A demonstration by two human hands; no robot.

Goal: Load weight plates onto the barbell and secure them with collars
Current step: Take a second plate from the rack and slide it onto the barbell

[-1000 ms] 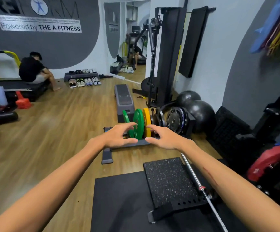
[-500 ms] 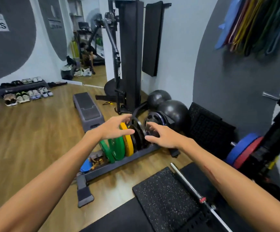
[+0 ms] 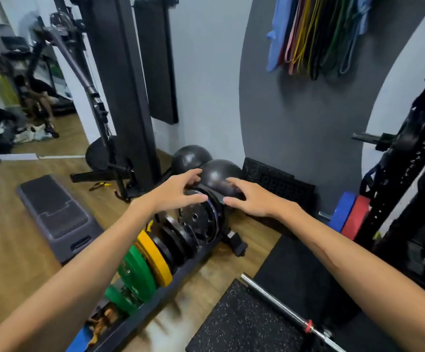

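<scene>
A floor rack (image 3: 155,298) holds green plates (image 3: 135,273), a yellow plate (image 3: 154,260) and several black plates. The biggest black plate (image 3: 201,219), with a chrome rim, stands at the rack's far end. My left hand (image 3: 178,191) hovers over its top left with fingers spread, holding nothing. Over its top right my right hand (image 3: 252,196) reaches with fingers spread, also holding nothing. Whether either hand touches the plate is unclear. The bare barbell sleeve (image 3: 277,303) lies at the lower right on a speckled mat (image 3: 236,323).
Two black exercise balls (image 3: 219,171) sit behind the rack by the wall. A grey step platform (image 3: 53,212) lies to the left, a cable machine (image 3: 127,97) behind. Blue and red plates (image 3: 351,217) lean at a black rack on the right. Bands hang on the wall.
The view has swung right and closer to the rack. Both hands have moved from the green and yellow plates along the rack to the big black plate at its far end.
</scene>
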